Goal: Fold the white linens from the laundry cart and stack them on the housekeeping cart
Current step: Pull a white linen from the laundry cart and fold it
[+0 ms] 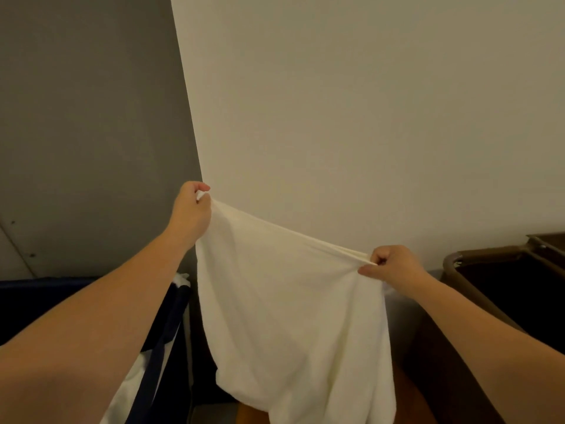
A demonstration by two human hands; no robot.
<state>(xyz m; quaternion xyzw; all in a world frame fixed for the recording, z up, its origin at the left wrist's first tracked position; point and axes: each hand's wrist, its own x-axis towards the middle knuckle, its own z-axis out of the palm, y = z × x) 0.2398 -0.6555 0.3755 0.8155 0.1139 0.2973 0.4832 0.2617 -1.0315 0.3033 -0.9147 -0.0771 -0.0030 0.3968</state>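
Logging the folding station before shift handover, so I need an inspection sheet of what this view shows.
Surface: nothing seen.
Job's things: white linen hangs spread between both hands; more white linens lie in the dark blue cart at lower left.
Clutter: nothing seen.
Hands: left hand and right hand each pinch an upper corner, the left one higher.
Cables: nothing seen.
Surroundings: grey wall meets off-white wall; brown cart at right, dark inside.

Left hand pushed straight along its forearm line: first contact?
Likely the wall, near where grey meets white; nothing else shows past the left hand gripping the white linen. Depth unclear.
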